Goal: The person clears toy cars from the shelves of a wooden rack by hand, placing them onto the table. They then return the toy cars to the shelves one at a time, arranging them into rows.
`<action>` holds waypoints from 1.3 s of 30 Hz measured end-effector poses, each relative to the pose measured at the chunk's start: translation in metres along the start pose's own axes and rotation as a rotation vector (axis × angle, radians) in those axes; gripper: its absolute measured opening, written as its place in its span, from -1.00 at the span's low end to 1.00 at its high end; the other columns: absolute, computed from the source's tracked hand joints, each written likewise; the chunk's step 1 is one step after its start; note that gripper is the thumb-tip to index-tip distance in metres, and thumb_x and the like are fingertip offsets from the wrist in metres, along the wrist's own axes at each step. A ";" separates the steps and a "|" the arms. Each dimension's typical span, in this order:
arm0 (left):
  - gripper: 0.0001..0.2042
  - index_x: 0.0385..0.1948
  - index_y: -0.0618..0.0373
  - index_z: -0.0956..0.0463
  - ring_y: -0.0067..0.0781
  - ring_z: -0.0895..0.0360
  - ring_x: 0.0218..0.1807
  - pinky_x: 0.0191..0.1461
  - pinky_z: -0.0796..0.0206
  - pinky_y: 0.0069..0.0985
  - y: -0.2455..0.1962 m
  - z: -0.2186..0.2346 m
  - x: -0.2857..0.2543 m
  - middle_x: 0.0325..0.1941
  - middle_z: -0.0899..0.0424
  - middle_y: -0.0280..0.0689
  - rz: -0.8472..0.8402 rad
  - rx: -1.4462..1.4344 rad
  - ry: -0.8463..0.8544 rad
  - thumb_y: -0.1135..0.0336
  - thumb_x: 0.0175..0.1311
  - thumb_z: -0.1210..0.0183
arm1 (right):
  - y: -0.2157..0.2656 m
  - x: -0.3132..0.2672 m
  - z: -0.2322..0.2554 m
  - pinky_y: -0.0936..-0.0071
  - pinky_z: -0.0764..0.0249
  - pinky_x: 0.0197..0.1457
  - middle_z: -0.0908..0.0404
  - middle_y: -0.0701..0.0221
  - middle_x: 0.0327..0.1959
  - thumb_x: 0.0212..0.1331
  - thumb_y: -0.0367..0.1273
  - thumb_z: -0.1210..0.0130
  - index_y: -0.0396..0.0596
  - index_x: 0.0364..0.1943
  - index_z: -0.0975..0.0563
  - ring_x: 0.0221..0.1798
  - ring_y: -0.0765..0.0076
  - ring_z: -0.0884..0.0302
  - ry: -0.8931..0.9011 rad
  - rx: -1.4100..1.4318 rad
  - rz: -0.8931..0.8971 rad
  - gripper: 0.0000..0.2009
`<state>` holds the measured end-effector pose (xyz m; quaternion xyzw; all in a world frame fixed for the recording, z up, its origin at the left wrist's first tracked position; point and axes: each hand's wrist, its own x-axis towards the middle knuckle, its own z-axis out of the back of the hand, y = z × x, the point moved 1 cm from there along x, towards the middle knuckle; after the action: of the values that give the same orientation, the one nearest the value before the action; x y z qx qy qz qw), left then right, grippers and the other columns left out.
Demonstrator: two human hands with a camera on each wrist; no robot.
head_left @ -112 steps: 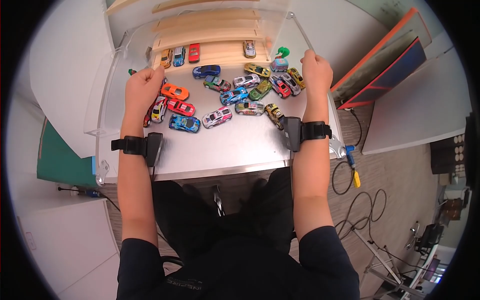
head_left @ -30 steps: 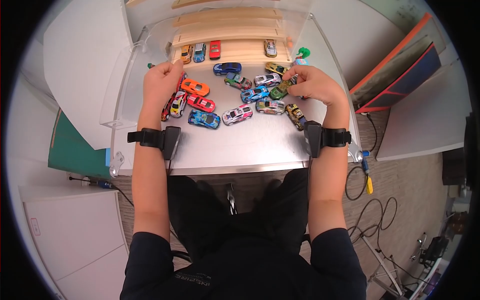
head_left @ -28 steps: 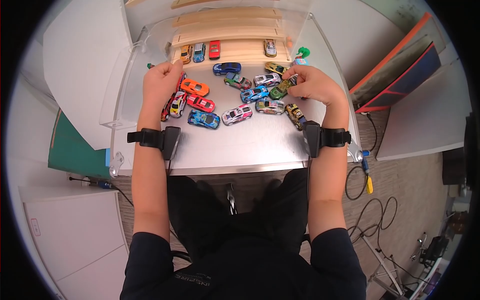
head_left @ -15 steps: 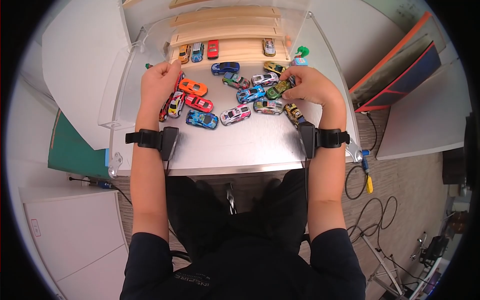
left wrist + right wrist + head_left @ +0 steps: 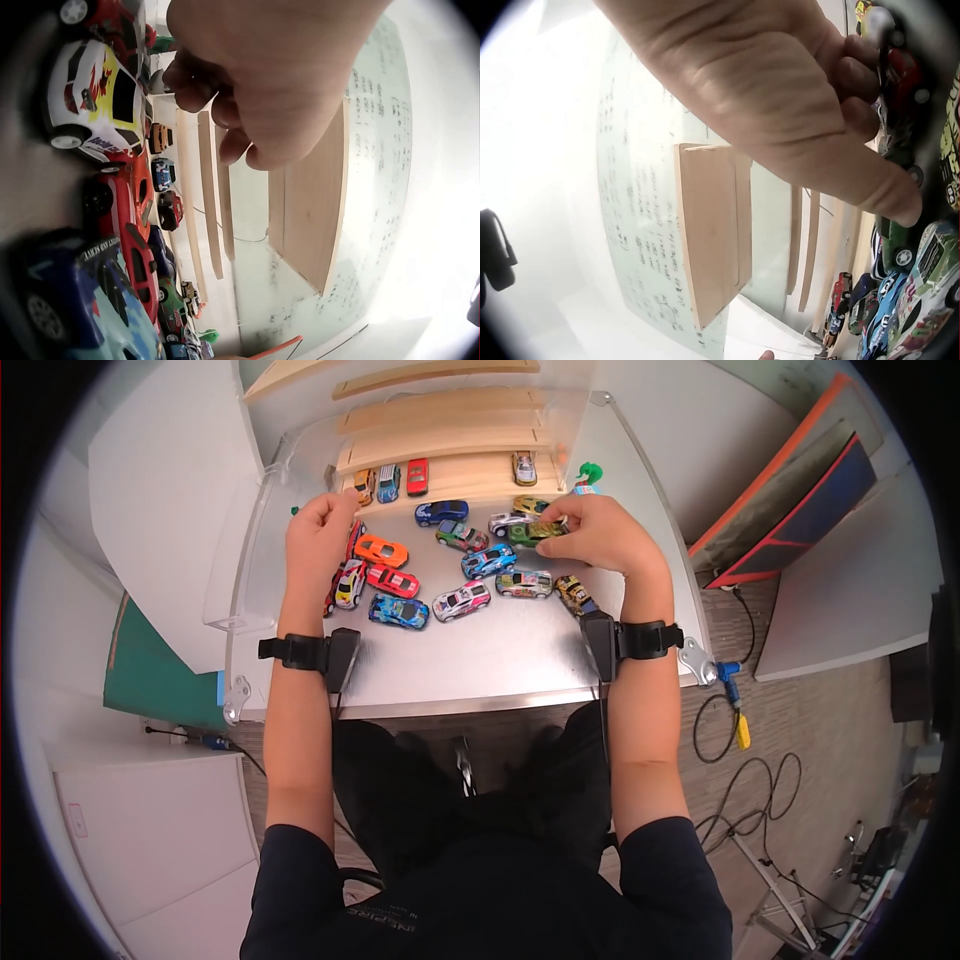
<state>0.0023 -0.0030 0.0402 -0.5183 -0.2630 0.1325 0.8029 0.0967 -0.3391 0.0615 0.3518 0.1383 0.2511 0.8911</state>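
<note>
In the head view my right hand (image 5: pixel 605 540) pinches a green toy car (image 5: pixel 530 533) between thumb and fingers, among the cars at the right of the metal table. The right wrist view has my thumb against that car's (image 5: pixel 897 244) side. A white-and-silver car (image 5: pixel 508 521) lies just behind it, and a light blue car (image 5: pixel 488 562) in front. My left hand (image 5: pixel 320 540) hovers over the left-hand cars, its fingers loosely curled and holding nothing. Below it are a white-and-yellow car (image 5: pixel 349 586), an orange car (image 5: pixel 381 551) and a red car (image 5: pixel 393 580).
A stepped wooden rack (image 5: pixel 450 458) stands at the back, with several cars on its lowest step, including a red one (image 5: pixel 418 477). Clear panels flank it. More cars are spread over the metal table (image 5: pixel 460 675). Painted boards (image 5: pixel 790 510) lean at the right.
My right hand has come from the table's right side to the green car, which has turned and shifted slightly left. My left hand keeps its curled pose. The head view has shifted a little.
</note>
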 end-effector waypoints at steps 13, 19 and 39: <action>-0.60 0.14 0.14 -0.57 -0.34 -0.56 0.02 0.11 -0.38 -0.44 -0.089 -0.090 -0.033 -0.06 -0.64 -0.23 -0.497 0.125 0.659 0.31 0.26 -0.26 | 0.016 -0.002 -0.001 0.63 0.01 -0.62 -0.20 0.75 -0.67 0.05 -0.36 -0.42 -0.13 -0.12 -0.65 -0.63 0.79 -0.09 0.071 0.409 0.236 -0.69; -0.60 0.11 0.17 -0.58 -0.21 -0.57 -0.05 0.00 -0.41 -0.35 -0.078 -0.092 -0.035 -0.08 -0.64 -0.15 -0.433 0.099 0.653 0.24 0.25 -0.26 | 0.014 0.000 0.000 0.57 -0.11 -0.45 -0.34 0.67 -0.64 -0.04 -0.23 -0.48 -0.09 -0.16 -0.70 -0.51 0.70 -0.22 0.068 0.401 0.169 -0.63; -0.64 0.02 0.24 -0.61 -0.33 -0.58 -0.29 -0.13 -0.44 -0.45 -0.048 -0.074 -0.014 -0.18 -0.67 -0.13 -0.515 0.183 0.019 0.18 0.33 -0.26 | 0.030 -0.018 0.024 0.47 -0.33 -0.48 -0.48 0.46 -0.67 0.14 -0.17 -0.21 -0.22 -0.44 -0.63 -0.58 0.55 -0.39 -0.326 0.134 -0.039 -0.67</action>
<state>0.0294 -0.0868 0.0556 -0.3608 -0.3654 -0.0578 0.8561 0.0811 -0.3431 0.1009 0.4437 0.0154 0.1634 0.8810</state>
